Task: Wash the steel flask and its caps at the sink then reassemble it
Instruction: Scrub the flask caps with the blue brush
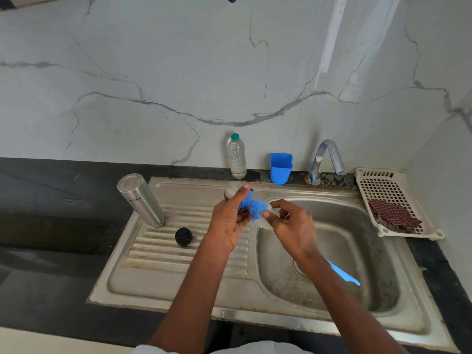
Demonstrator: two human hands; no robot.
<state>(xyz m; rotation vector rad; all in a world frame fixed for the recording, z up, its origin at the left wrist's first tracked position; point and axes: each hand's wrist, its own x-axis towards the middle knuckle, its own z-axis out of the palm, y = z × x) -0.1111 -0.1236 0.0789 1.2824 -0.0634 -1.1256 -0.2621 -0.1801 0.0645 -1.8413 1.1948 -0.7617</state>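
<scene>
The steel flask (141,200) stands upside down on the drainboard at the left, with nothing touching it. Close by on the ribs lies a black inner cap (183,236). My left hand (229,221) grips a small steel cap (231,191), which is blurred, above the drainboard's far edge. My right hand (291,226) holds a bottle brush (255,210) just behind its head. Its blue and white bristles press against the cap, and its blue handle sticks out below my wrist over the basin.
The steel sink (357,251) has its basin on the right and a tap (328,157) behind it. A plastic water bottle (237,157) and a blue cup (281,168) stand by the wall. A white basket (388,190) with a checked cloth sits at the right.
</scene>
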